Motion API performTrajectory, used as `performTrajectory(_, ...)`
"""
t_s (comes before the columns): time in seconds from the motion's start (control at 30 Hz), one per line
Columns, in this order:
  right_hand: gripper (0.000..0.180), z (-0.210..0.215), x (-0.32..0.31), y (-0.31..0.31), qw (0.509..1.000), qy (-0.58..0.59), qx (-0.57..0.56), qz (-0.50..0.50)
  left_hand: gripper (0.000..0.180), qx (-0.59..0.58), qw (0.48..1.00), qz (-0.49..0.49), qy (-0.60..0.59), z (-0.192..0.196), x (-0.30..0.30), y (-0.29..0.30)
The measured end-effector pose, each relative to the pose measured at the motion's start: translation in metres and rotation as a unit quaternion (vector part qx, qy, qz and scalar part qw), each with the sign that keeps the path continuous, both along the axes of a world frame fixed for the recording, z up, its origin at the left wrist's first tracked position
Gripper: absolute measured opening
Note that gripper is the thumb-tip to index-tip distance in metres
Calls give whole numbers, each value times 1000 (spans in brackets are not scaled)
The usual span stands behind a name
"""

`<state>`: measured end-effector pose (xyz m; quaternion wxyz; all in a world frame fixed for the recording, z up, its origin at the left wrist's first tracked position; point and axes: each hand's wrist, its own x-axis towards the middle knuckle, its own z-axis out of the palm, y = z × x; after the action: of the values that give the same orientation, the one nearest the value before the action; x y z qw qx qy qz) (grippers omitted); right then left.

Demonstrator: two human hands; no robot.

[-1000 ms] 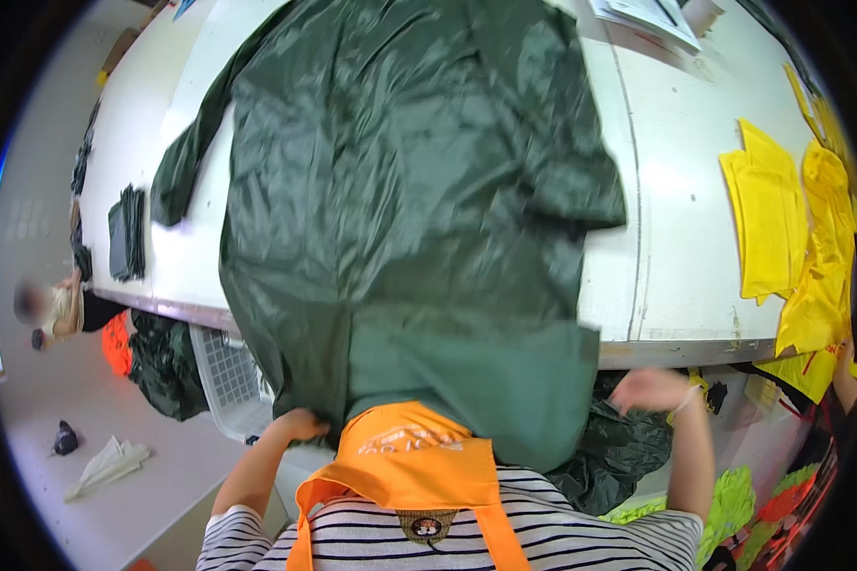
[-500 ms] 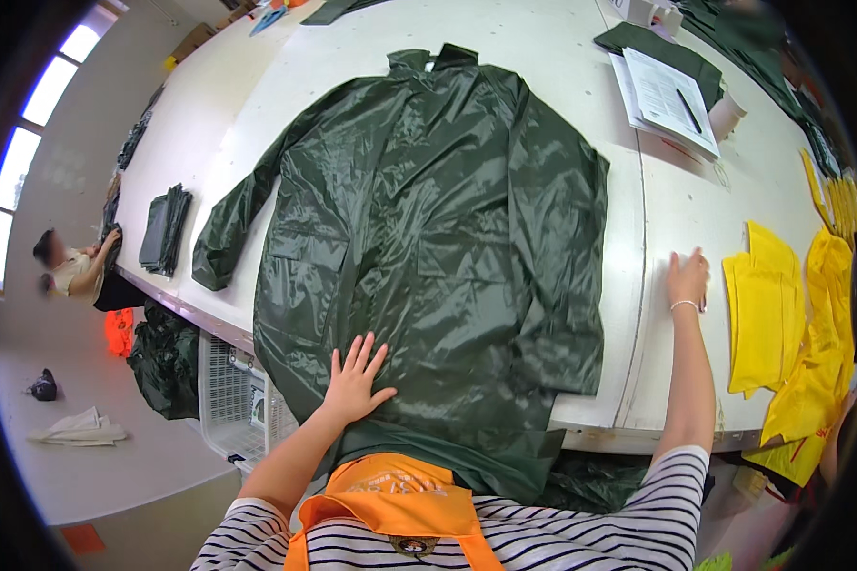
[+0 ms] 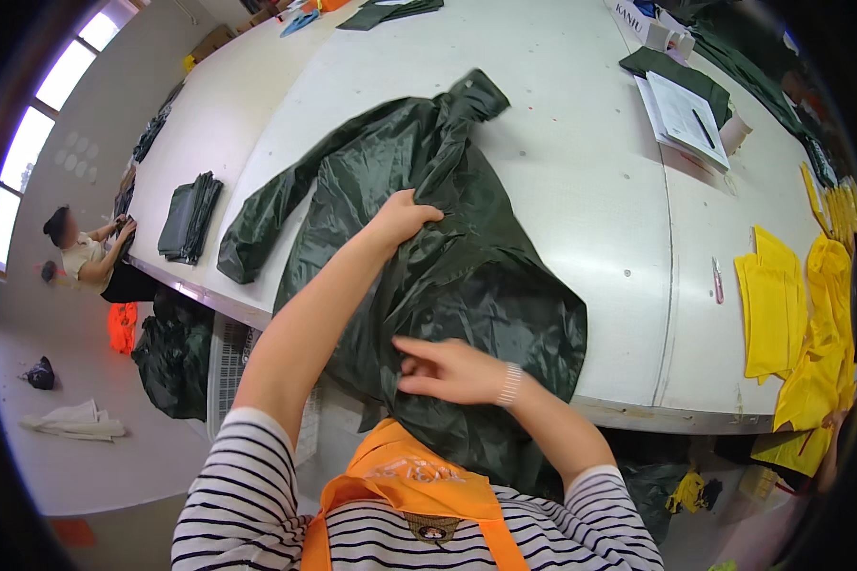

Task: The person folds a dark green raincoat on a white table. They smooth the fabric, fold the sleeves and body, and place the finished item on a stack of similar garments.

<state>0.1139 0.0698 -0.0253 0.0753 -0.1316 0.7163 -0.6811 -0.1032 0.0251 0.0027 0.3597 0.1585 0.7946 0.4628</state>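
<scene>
A shiny dark green raincoat [image 3: 352, 181] lies on the white table, its right side folded over toward the middle and its lower part hanging over the near edge. My left hand [image 3: 408, 217] is closed on the coat's fabric around chest height. Lower down, my right hand [image 3: 455, 371] is at the front of the coat, index finger stretched out and thumb apart; its other fingers are curled and partly hidden. A small pink-handled cutting tool [image 3: 718, 281] rests on the table to the right, out of both hands.
Yellow garments [image 3: 771, 305] lie along the right edge. Papers with a pen [image 3: 686, 119] sit at the far right. A folded dark green stack [image 3: 190, 217] stands at the left. Below it are a white plastic crate [image 3: 227, 357] and a dark green pile [image 3: 173, 357]. Another person [image 3: 90, 252] works beyond.
The raincoat went from spread flat to partly folded over leftward. My right hand came from the table's right side to the coat, leaving the tool behind; my left hand moved up and gripped fabric.
</scene>
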Motion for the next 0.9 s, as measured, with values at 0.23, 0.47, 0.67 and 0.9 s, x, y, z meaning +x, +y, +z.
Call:
performTrajectory(0.23, 29, -91, -5, 78, 860, -10, 122, -495, 38, 359, 919, -80, 140, 149, 73, -215)
performTrajectory(0.47, 73, -74, -127, -132, 957, 142, 21, -252, 30, 577, 662, -478, -9, 204, 60, -341)
performTrajectory(0.67, 54, -130, -50, -204, 945, 9, 168, -280, 26, 726, 514, -438, -131, 192, 39, -343)
performTrajectory(0.9, 26, -10, 291, -73, 602, -87, 265, -748, 29, 642, 582, -485, -116, 173, 12, -355)
